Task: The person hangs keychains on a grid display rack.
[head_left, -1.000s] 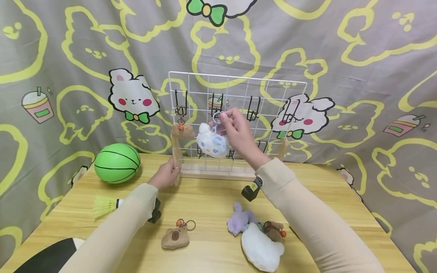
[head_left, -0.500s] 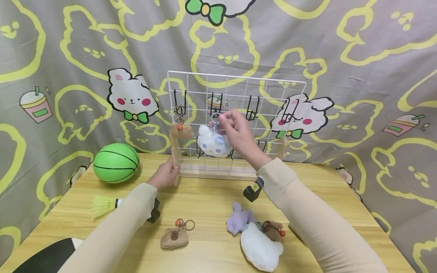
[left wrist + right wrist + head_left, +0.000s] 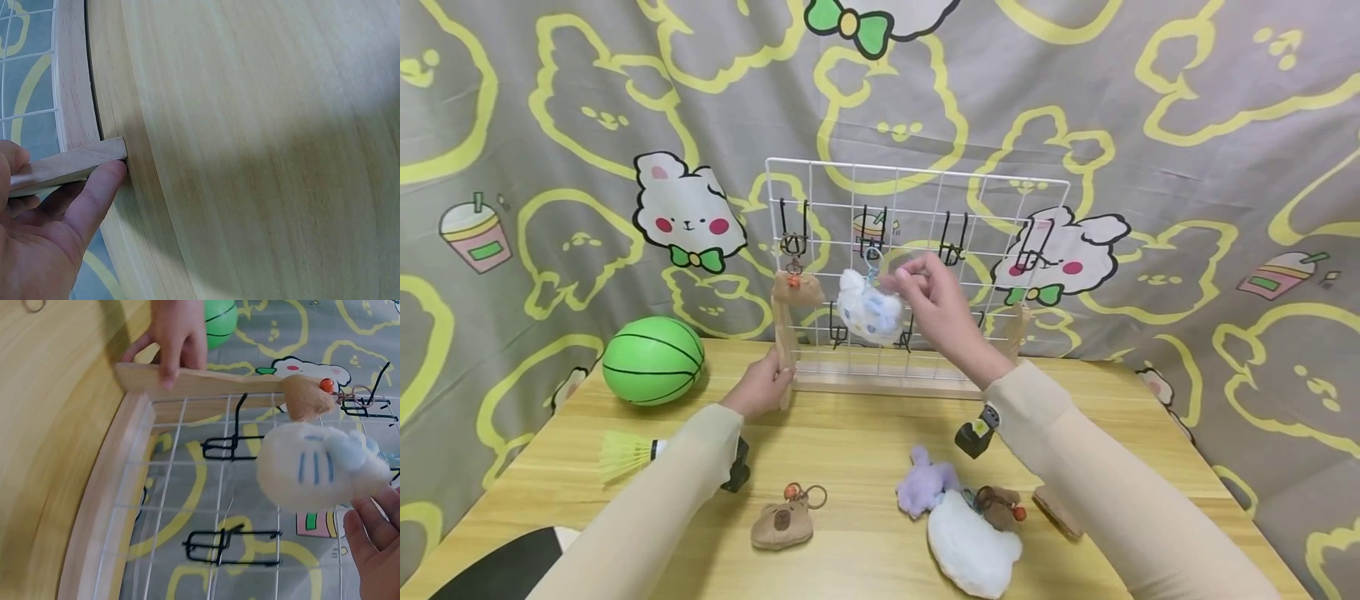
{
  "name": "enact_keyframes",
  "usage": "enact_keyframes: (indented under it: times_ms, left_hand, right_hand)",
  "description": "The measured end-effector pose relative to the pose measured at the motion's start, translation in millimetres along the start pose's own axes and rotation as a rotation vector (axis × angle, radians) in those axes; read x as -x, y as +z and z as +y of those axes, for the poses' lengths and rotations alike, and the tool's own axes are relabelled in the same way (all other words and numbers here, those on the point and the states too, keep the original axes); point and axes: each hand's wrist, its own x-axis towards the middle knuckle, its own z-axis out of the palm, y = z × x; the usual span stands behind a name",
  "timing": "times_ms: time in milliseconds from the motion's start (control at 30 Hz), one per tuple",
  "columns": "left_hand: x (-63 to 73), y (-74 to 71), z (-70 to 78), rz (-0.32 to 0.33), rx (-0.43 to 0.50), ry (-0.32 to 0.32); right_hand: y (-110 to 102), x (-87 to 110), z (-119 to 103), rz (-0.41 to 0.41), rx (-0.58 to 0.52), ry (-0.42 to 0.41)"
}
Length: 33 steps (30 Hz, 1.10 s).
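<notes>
A white-and-blue plush keychain [image 3: 871,310] hangs by its ring from a black hook [image 3: 872,242] on the white wire grid rack [image 3: 917,175]. My right hand [image 3: 943,304] is just right of the plush, its fingers off the ring and loosely bent. In the right wrist view the fingertips [image 3: 356,522] lie close by the plush's lower edge; whether they touch it I cannot tell. My left hand [image 3: 762,385] grips the rack's wooden side foot [image 3: 75,164] between thumb and fingers. A brown plush keychain [image 3: 799,287] hangs from the leftmost upper hook.
On the table lie a capybara keychain [image 3: 782,523], a purple plush [image 3: 925,483], a white plush [image 3: 973,546], a brown plush [image 3: 998,507] and a brown piece [image 3: 1057,511] by the right sleeve. A green ball [image 3: 653,361] and yellow shuttlecock [image 3: 627,455] stand left. Several other hooks are on the grid.
My right hand has let go of the keychain's ring and drawn a little right and down. The plush now hangs from the hook, slightly turned. My left hand keeps its grip.
</notes>
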Motion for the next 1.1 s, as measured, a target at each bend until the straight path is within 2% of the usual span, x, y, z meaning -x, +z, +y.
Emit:
enact_keyframes:
  times_ms: [200, 467, 633, 900, 1100]
  left_hand:
    - [1.5, -0.4, 0.4, -0.001, 0.002, -0.001]
    - [0.8, -0.5, -0.8, 0.002, 0.002, 0.01]
    - [0.2, 0.7, -0.8, 0.001, 0.004, 0.005]
    - [-1.0, 0.9, -1.3, -0.003, -0.001, 0.012]
    - [-0.7, 1.9, -2.0, -0.005, 0.003, 0.003]
  right_hand:
    - [-13, 22.0, 11, -0.003, 0.113, -0.014]
    - [-28, 68.5, 25, -0.092, 0.218, -0.053]
    - [-34, 102.5, 40, -0.199, 0.228, -0.024]
    - [-45, 145.5, 78, -0.337, 0.339, 0.033]
    - [-54, 163.8, 94, -0.491, 0.279, 0.118]
